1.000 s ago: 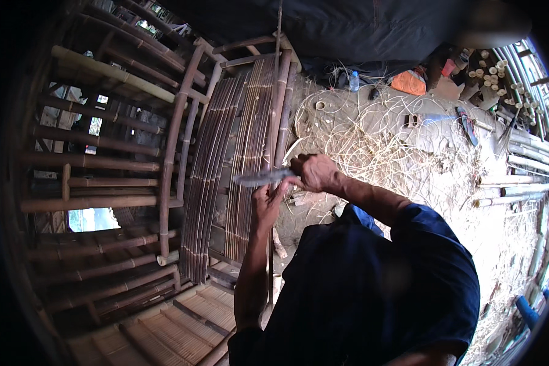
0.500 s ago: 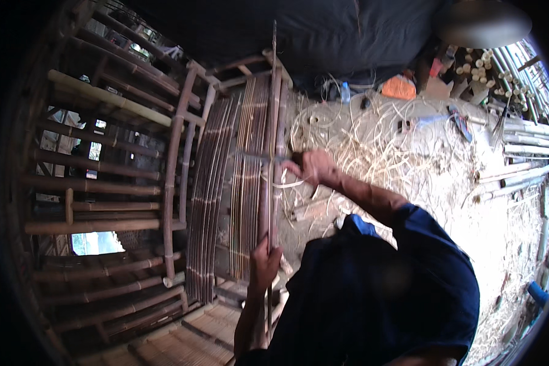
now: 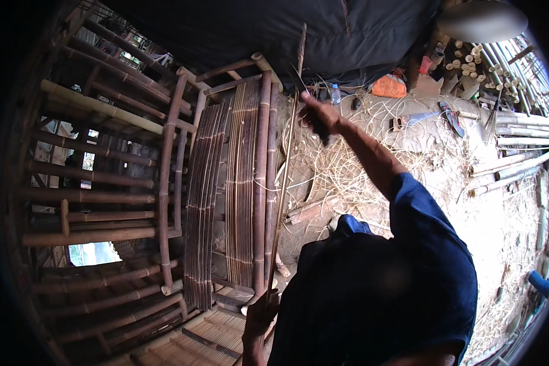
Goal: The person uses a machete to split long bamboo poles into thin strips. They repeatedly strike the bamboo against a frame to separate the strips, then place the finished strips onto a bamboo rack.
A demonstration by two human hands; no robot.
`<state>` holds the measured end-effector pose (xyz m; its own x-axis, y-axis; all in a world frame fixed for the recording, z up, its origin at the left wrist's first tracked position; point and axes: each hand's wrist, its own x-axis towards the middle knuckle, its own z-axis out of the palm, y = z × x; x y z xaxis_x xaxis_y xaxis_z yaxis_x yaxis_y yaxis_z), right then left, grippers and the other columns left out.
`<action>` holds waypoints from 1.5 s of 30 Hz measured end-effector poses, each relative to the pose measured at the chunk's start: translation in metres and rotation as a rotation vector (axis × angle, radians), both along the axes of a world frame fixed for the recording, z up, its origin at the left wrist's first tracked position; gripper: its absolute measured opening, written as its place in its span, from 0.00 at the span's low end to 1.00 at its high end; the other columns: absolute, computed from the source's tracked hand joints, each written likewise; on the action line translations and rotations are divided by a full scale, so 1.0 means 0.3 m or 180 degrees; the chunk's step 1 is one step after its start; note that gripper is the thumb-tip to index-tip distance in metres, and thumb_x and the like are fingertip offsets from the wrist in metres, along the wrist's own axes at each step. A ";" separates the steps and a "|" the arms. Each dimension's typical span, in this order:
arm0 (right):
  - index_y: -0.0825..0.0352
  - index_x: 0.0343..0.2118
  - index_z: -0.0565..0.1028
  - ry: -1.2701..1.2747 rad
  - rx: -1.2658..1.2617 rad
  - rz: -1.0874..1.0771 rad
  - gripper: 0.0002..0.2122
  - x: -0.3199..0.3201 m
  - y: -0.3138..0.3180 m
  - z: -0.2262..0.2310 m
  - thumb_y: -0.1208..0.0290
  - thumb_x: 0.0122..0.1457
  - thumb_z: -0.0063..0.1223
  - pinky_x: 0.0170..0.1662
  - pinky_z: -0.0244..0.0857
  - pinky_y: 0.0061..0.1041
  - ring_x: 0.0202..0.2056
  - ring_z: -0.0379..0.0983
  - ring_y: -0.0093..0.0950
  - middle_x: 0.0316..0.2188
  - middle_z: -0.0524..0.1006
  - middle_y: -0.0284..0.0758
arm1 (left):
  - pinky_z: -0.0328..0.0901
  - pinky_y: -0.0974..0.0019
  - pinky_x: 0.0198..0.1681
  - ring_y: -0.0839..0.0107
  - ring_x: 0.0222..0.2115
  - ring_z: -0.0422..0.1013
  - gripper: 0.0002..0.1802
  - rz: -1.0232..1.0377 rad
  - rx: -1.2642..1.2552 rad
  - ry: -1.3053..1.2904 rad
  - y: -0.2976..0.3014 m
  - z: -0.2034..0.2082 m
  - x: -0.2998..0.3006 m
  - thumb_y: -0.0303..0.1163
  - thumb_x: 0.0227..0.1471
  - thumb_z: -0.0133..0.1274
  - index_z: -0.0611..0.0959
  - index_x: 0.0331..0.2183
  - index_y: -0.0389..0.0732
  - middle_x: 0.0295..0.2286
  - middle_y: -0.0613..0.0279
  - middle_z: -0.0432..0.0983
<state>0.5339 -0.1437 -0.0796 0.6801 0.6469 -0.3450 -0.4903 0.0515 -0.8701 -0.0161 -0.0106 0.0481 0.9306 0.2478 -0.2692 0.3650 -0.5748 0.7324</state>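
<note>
A long, thin bamboo strip (image 3: 285, 171) runs lengthwise just right of the bamboo bench, its far end reaching the black cloth. My left hand (image 3: 261, 314) is closed round the strip near its lower end. Farther up, my right hand (image 3: 321, 116) grips a knife (image 3: 296, 78) with a dark blade. The blade lies against or very close to the strip's far part; actual contact is hard to make out. Left of the strip, split dark bamboo slats (image 3: 239, 195) lie side by side on the bench frame (image 3: 262, 177).
Pale curled shavings (image 3: 341, 168) litter the ground to the right. Beyond them are a plastic bottle (image 3: 335, 94), an orange sack (image 3: 389, 86) and a sandal (image 3: 451, 119). Bamboo poles (image 3: 527, 131) are stacked at far right. A bamboo rail frame (image 3: 166, 183) stands at left; black cloth (image 3: 244, 36) hangs at the back.
My right hand has moved away from me along the strip with the knife. My left hand has come lower, nearer my body. The strip has shifted right, off the bench edge.
</note>
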 end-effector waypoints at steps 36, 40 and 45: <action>0.67 0.23 0.79 -0.3824 -0.2674 0.0265 0.38 -0.166 0.086 0.081 0.33 0.59 0.29 0.34 0.72 0.41 0.29 0.79 0.43 0.21 0.77 0.49 | 0.55 0.72 0.15 0.81 0.14 0.59 0.19 0.1066 -0.0748 0.0142 -0.006 -0.104 0.127 0.46 0.61 0.43 0.80 0.36 0.41 0.15 0.73 0.60; 0.71 0.22 0.79 -0.3143 -0.3145 -0.0652 0.40 0.065 0.017 0.017 0.31 0.57 0.30 0.41 0.70 0.42 0.37 0.77 0.46 0.30 0.78 0.53 | 0.57 0.70 0.17 0.76 0.17 0.63 0.14 0.0847 -0.0271 0.0327 -0.009 -0.095 -0.052 0.40 0.58 0.43 0.79 0.36 0.41 0.19 0.69 0.65; 0.68 0.20 0.75 -0.1842 -0.1814 -0.0360 0.27 -0.122 0.013 -0.126 0.43 0.55 0.54 0.22 0.61 0.30 0.17 0.65 0.22 0.15 0.73 0.36 | 0.59 0.67 0.19 0.69 0.22 0.68 0.09 0.0286 0.0243 0.0027 0.074 -0.280 -0.031 0.33 0.54 0.44 0.78 0.36 0.42 0.24 0.64 0.70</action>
